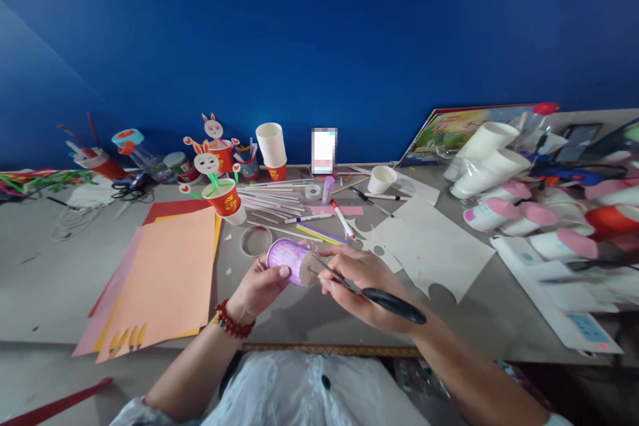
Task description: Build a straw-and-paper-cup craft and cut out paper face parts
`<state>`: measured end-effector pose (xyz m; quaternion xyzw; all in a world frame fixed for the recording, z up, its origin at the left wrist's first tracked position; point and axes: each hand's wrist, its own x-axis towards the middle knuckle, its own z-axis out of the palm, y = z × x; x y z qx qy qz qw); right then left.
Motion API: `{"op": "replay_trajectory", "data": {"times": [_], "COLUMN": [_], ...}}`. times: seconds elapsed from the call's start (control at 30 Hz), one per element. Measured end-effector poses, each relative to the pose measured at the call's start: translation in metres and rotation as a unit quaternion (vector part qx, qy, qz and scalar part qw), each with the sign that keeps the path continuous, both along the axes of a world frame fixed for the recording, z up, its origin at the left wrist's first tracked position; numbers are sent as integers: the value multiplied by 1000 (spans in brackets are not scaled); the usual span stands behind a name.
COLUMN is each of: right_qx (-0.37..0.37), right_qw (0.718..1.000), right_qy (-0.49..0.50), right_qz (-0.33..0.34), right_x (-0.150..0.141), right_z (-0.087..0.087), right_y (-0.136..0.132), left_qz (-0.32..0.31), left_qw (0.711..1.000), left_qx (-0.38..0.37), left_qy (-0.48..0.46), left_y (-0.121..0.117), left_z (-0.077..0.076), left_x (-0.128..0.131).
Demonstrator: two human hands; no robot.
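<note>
My left hand [263, 285] is wrapped round a paper cup [287, 259] coloured with purple strokes. The cup lies on its side, its bottom turned to the right. In my right hand [367, 279] is a pair of scissors [394, 305], gripped by the metal part, with the black handle pointing back toward my wrist. The narrow metal tip is at the cup's bottom; whether it has gone through I cannot tell. Just behind the cup lies a roll of tape [256, 241]. A red-and-white marker [343, 218] rests beyond my right hand.
Stacked coloured paper [170, 273] lies at left, cut white paper [429, 246] at right. Behind stand a red cup with a paper rabbit [223, 203], stacked white cups [270, 143], rolled paper sticks [269, 200] and a small white cup [382, 180]. Several pink-topped cups [492, 213] crowd the right.
</note>
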<state>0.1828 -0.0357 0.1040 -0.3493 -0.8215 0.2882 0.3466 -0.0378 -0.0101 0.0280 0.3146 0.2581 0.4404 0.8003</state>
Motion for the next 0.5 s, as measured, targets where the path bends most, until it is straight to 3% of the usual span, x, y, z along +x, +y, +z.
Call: {"op": "replay_trajectory", "data": {"times": [0.2,0.5], "right_qx": [-67,-99], "right_qw": [996,987], "right_qy": [45,102], "right_qz": [-33,-74], "right_x": [-2,-7], "right_z": [1,-2], "right_y": [-3,-6], "left_qz": [60,72], "left_qw": [996,994], "left_qx": [39,72], "left_qy": [58,44], "left_y": [0,-2], "left_z": [-5,-13], "left_x": [-2,2]}}
